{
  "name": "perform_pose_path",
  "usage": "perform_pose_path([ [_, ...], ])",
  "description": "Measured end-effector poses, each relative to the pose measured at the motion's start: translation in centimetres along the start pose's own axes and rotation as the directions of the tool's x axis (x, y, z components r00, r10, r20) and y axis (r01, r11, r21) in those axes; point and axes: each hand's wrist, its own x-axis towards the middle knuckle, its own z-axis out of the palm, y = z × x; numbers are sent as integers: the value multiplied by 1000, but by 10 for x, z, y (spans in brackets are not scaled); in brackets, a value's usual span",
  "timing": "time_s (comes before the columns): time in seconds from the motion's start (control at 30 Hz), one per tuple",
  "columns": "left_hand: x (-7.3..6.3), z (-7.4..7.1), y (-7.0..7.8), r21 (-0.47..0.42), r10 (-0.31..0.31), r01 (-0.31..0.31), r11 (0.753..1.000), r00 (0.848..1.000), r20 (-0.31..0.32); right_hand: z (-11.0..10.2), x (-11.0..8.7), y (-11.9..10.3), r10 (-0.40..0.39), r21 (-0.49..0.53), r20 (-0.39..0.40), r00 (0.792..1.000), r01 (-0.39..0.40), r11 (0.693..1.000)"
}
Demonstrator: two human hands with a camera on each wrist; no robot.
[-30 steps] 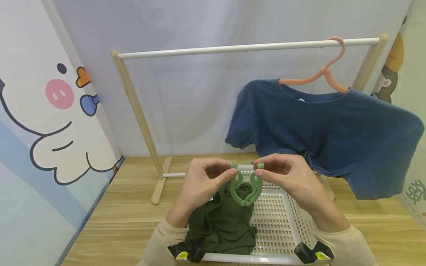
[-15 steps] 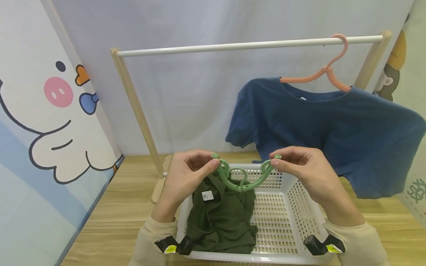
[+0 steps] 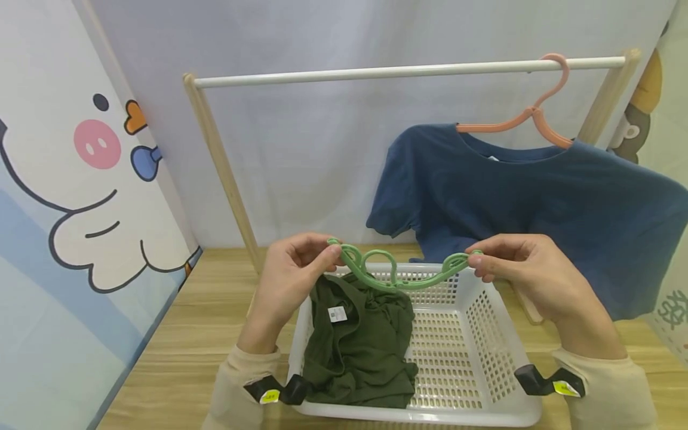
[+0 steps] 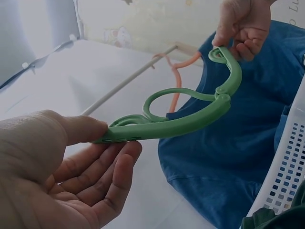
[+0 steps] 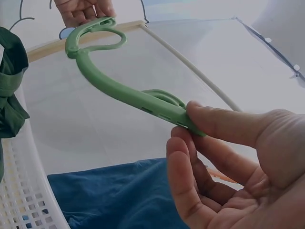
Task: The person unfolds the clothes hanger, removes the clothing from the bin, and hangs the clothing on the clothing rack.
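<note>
Probably light and stiff, of slick plastic by its look, yet liable to fold at its middle joint, the green hanger is held in the air over the white basket, best taken by its arm ends, where the left hand and the right hand each pinch one between thumb and fingers.

Soft, even light fills the head view, while both wrist views look dimmer, with glare near the top.
</note>
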Motion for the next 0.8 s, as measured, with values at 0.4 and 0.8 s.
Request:
perform_pose_path([
  [0.4,1,-5,-1,-193,-78,76,978,997,-7,-8,3,7,-22,277,-12,1000,24,960],
  [0.8,-2,-11,-3,140,-196,165,976,948,249,-10,6,13,-114,510,-53,992,125,851],
])
